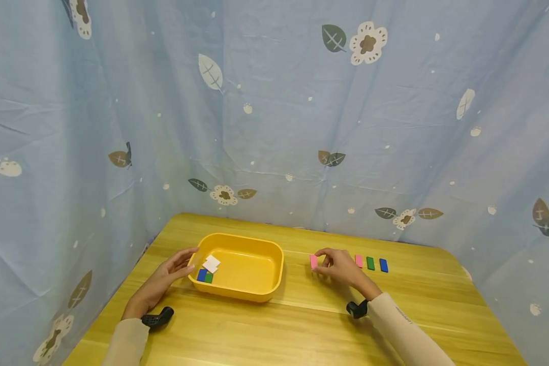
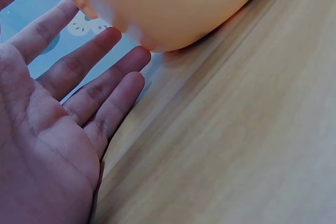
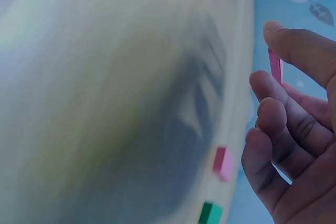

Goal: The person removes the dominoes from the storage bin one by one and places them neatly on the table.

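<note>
My right hand [image 1: 340,267] pinches a small pink block [image 1: 313,261] between thumb and index finger, right of the yellow tray [image 1: 267,297]. In the right wrist view that block stands on edge between the fingertips, and the other fingers are bent loosely. The left hand [image 1: 166,279] rests against the tray's left end. Its fingers, fairly straight in the left wrist view, touch the outer wall. Inside the tray's left end lie white blocks [image 1: 211,264], a blue block [image 1: 202,275] and a green block [image 1: 209,278].
Right of the right hand, another pink block [image 1: 359,261], a green block [image 1: 370,263] and a blue block [image 1: 384,265] lie in a row on the wooden table [image 1: 238,330]. A blue patterned curtain [image 1: 274,127] hangs behind and to the sides.
</note>
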Demonstrator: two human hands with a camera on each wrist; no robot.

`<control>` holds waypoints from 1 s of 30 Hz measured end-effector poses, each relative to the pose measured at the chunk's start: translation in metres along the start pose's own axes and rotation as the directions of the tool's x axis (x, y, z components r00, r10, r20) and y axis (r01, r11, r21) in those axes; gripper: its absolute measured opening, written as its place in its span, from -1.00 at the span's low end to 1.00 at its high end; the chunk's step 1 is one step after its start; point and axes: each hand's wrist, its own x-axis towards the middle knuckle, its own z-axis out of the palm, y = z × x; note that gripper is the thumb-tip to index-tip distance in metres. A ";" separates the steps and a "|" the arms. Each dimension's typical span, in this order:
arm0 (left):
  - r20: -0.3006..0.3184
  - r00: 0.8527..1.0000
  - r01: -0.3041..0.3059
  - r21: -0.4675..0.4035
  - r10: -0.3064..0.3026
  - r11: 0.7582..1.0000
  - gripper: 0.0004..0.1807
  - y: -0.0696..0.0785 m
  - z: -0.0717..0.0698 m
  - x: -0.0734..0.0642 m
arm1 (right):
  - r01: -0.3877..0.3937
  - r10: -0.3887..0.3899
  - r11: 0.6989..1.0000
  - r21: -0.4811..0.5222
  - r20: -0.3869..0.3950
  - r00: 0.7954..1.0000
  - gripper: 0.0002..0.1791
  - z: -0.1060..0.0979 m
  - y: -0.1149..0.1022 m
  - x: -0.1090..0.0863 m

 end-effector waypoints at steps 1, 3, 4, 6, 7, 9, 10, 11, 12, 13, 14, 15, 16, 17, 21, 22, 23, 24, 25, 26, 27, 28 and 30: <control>0.002 1.000 -0.002 0.002 0.002 1.000 -0.38 0.000 0.000 0.000 | 0.001 -0.001 1.000 0.002 -0.009 1.000 -0.55 -0.001 0.003 -0.003; 0.003 1.000 -0.001 0.003 0.001 1.000 -0.38 0.001 0.000 0.000 | 0.008 -0.007 1.000 0.008 -0.016 1.000 -0.55 -0.002 0.008 -0.010; 0.002 1.000 0.001 0.002 -0.001 1.000 -0.38 0.002 0.000 0.000 | 0.008 -0.008 1.000 0.004 -0.019 1.000 -0.55 -0.003 0.011 -0.014; 0.000 1.000 0.004 0.004 -0.004 1.000 -0.37 0.002 0.001 0.000 | 0.005 -0.005 1.000 0.000 -0.013 1.000 -0.56 -0.005 0.015 -0.020; -0.001 1.000 0.006 0.005 -0.006 1.000 -0.37 0.003 0.001 -0.001 | 0.001 -0.001 1.000 -0.001 -0.008 1.000 -0.56 -0.006 0.016 -0.023; -0.006 1.000 0.011 0.006 -0.011 1.000 -0.36 0.003 0.001 -0.001 | -0.012 0.012 1.000 0.000 0.002 1.000 -0.56 -0.007 0.020 -0.029; -0.009 1.000 0.012 0.006 -0.012 1.000 -0.36 0.003 0.001 -0.001 | -0.025 0.025 1.000 0.001 0.005 1.000 -0.56 -0.008 0.021 -0.031; -0.009 1.000 0.013 0.009 -0.013 1.000 -0.36 0.003 0.001 -0.001 | -0.031 0.031 1.000 0.002 0.007 0.999 -0.57 -0.008 0.023 -0.033; -0.010 1.000 0.013 0.010 -0.013 1.000 -0.36 0.002 0.001 -0.001 | -0.039 0.039 0.999 0.004 0.008 0.999 -0.56 -0.008 0.025 -0.035; -0.011 1.000 0.011 0.011 -0.011 1.000 -0.36 0.002 0.002 -0.001 | -0.045 0.045 0.999 0.002 0.006 0.999 -0.56 -0.008 0.027 -0.037; -0.012 1.000 0.010 0.010 -0.010 1.000 -0.36 0.002 0.002 0.000 | -0.049 0.049 0.999 0.002 0.003 0.999 -0.56 -0.009 0.029 -0.039; -0.009 1.000 0.007 0.011 -0.007 1.000 -0.36 0.002 0.002 0.000 | -0.055 0.055 0.998 0.002 0.001 0.998 -0.57 -0.009 0.030 -0.041; -0.008 1.000 0.006 0.010 -0.006 1.000 -0.36 0.002 0.002 0.000 | -0.061 0.061 0.998 -0.001 -0.002 0.998 -0.57 -0.009 0.032 -0.043; -0.006 1.000 0.002 0.011 -0.002 1.000 -0.36 0.002 0.002 0.000 | -0.065 0.065 0.998 -0.003 -0.005 0.998 -0.57 -0.008 0.033 -0.044; -0.005 1.000 0.001 0.005 -0.001 1.000 -0.37 0.001 0.002 0.001 | -0.073 0.072 0.997 -0.016 -0.020 0.997 -0.57 -0.008 0.037 -0.048; -0.006 1.000 0.001 0.007 0.000 1.000 -0.37 0.000 0.002 0.001 | -0.071 0.070 0.997 -0.021 -0.027 0.997 -0.58 -0.009 0.038 -0.049; -0.007 1.000 0.001 0.008 -0.001 1.000 -0.37 0.000 0.002 0.000 | -0.070 0.070 0.997 -0.025 -0.032 0.997 -0.58 -0.009 0.038 -0.050; -0.008 1.000 0.003 0.008 -0.003 1.000 -0.37 0.000 0.002 0.000 | -0.070 0.069 0.997 -0.029 -0.037 0.997 -0.58 -0.009 0.038 -0.050; -0.008 1.000 0.003 0.008 -0.003 1.000 -0.36 0.000 0.002 0.000 | -0.071 0.069 0.997 -0.033 -0.039 0.997 -0.59 -0.008 0.038 -0.050; -0.008 1.000 0.003 0.008 -0.002 1.000 -0.36 0.001 0.002 0.001 | -0.070 0.069 0.997 -0.033 -0.041 0.997 -0.59 -0.008 0.038 -0.051; -0.008 1.000 0.000 0.009 0.000 1.000 -0.36 0.001 0.001 0.001 | -0.069 0.068 0.997 -0.031 -0.041 0.997 -0.60 -0.008 0.037 -0.050; -0.007 1.000 -0.001 0.009 0.001 1.000 -0.36 0.001 0.001 0.001 | -0.069 0.068 0.997 -0.030 -0.041 0.997 -0.60 -0.008 0.037 -0.050; -0.006 1.000 -0.003 0.006 0.003 1.000 -0.36 0.000 0.001 0.001 | -0.073 0.072 0.997 -0.026 -0.038 0.997 -0.60 -0.007 0.037 -0.049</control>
